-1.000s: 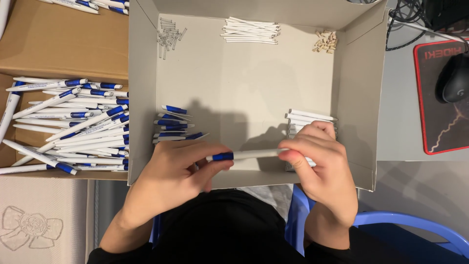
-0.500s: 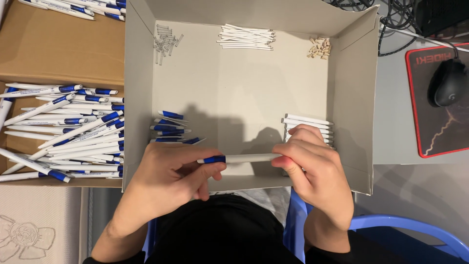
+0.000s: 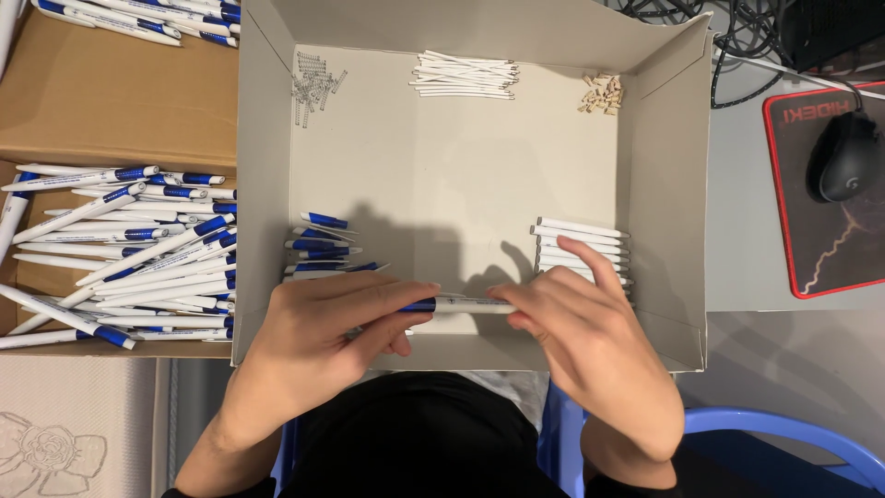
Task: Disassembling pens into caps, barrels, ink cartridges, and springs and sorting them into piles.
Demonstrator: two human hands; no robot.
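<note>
White-blue pen [image 3: 461,304] held level over cardboard tray [image 3: 461,175]; left hand [image 3: 318,337] and right hand [image 3: 590,346] fingers grasping its ends.

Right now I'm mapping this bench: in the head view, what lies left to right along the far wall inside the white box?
Metal springs → white refill tubes → small tan pieces.

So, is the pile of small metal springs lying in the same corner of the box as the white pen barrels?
No, the springs lie in the far left corner of the cardboard box, while the white barrels are stacked near its right wall.
</note>
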